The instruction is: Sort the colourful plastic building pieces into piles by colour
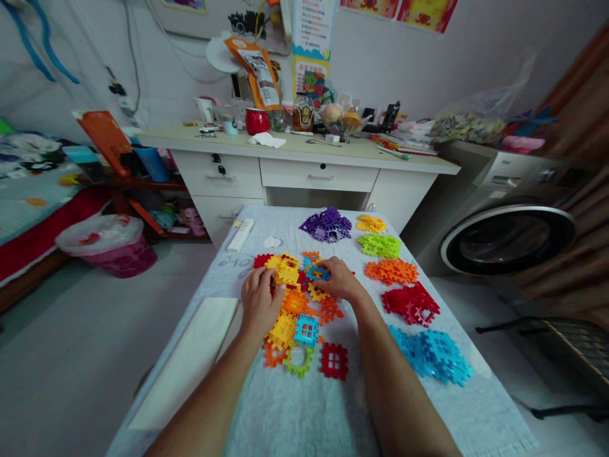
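Both hands rest on a mixed pile of plastic waffle blocks [297,304] on the cloth-covered table [295,406]. Left hand [259,301] lies flat, fingers loosely spread over yellow pieces; right hand [339,279] pinches a blue block [318,273]. Right of the pile, well apart, sit colour-sorted heaps [409,304].

Six sorted colour piles [410,301], one mixed heap [299,298], perhaps twenty tiles.
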Demonstrator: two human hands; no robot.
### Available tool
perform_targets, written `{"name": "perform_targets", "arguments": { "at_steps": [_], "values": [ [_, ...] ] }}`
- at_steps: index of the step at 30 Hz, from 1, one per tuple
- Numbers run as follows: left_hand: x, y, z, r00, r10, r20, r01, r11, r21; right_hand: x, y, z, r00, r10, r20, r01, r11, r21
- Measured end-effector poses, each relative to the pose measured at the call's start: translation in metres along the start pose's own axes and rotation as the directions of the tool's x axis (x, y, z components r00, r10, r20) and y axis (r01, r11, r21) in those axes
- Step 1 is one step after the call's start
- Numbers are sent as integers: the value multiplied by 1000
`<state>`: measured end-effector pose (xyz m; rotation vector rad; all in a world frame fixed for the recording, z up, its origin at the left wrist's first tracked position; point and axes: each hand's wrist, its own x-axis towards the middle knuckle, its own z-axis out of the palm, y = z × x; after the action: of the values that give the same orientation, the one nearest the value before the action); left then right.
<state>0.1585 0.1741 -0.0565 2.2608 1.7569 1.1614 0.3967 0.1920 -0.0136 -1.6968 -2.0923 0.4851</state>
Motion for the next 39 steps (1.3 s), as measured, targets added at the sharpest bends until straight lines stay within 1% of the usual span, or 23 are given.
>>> {"name": "perform_targets", "arguments": {
  "at_steps": [5, 10, 13, 15, 18, 21, 23, 25, 28, 31, 33, 36, 39],
  "values": [
    [1, -3, 3, 1000, 11, -2, -11, 1000, -12, 3, -3, -8, 999, 37, -23, -37, 999, 15],
    [1, -3, 4, 1000, 6, 10, -6, 1000, -10, 11, -5, -21, 994, 64, -87, -69, 996, -65],
    [1, -4, 5, 1000, 3, 17, -3, 1000, -4, 13, -7, -39, 990, 87, -115, -91, 995, -29],
    [1, -5, 5, 1000, -4, 22, 4, 1000, -3, 8, -9, -57, 987, 101, -124, -99, 995, 24],
    [1, -5, 5, 999, -19, 26, 19, 1000, -14, -12, -6, -92, 983, 117, -140, -106, 991, 82],
    [2, -5, 5, 999, -27, 35, 28, 999, -24, -46, 6, -125, 984, 133, -116, -122, 988, 99],
    [2, -5, 4, 999, -25, 47, 26, 999, -21, -75, 19, -141, 988, 146, -56, -139, 984, 115],
    [2, -5, 4, 998, -22, 56, 23, 1000, -16, -106, 32, -151, 982, 183, 33, -186, 972, 144],
    [2, -6, 5, 998, -22, 52, 23, 999, -29, -146, 47, -154, 958, 240, 155, -270, 938, 218],
    [3, -7, 7, 998, -32, 49, 34, 998, -43, -170, 52, -150, 950, 239, 201, -288, 921, 262],
    [3, -8, 7, 998, -32, 49, 34, 998, -50, -177, 50, -146, 955, 219, 200, -267, 929, 257],
    [3, -8, 7, 999, -25, 41, 28, 998, -60, -178, 46, -140, 964, 175, 201, -219, 950, 221],
    [3, -7, 7, 999, -22, 35, 24, 998, -59, -176, 45, -133, 966, 160, 205, -187, 975, 122]
  ]
}}
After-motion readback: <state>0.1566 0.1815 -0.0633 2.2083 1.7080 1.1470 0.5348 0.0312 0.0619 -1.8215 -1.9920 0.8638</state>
